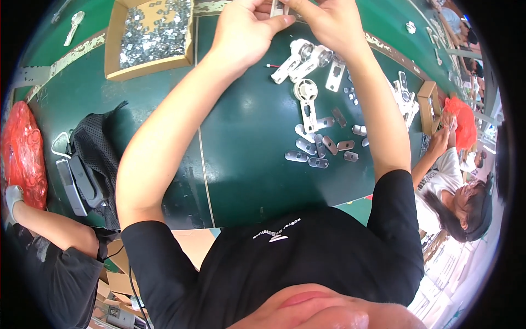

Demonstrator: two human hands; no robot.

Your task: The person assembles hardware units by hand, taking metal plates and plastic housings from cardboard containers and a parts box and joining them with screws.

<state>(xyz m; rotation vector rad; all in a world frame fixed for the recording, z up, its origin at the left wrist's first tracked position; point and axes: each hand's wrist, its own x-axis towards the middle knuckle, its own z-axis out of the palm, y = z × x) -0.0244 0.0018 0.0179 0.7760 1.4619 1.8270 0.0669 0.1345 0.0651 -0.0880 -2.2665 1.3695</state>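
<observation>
At the top edge of the head view, my left hand (pixel 241 35) and my right hand (pixel 333 27) are both closed on a white plastic fan part (pixel 278 9); its far end is cut off by the picture's edge. Just below my hands lie several white handheld fan bodies (pixel 308 104) with round heads, one with a short red wire at its end. Nearer to me are several small grey oval cover plates (pixel 319 163), scattered singly on the green table (pixel 246 164).
A cardboard tray (pixel 188 49) of small metal pieces stands at the far left. A black mesh bag (pixel 98 137), a phone-like device (pixel 71 186) and a red plastic bag (pixel 24 153) lie left. Co-workers sit on both sides; more white parts and a small box (pixel 427 107) are right.
</observation>
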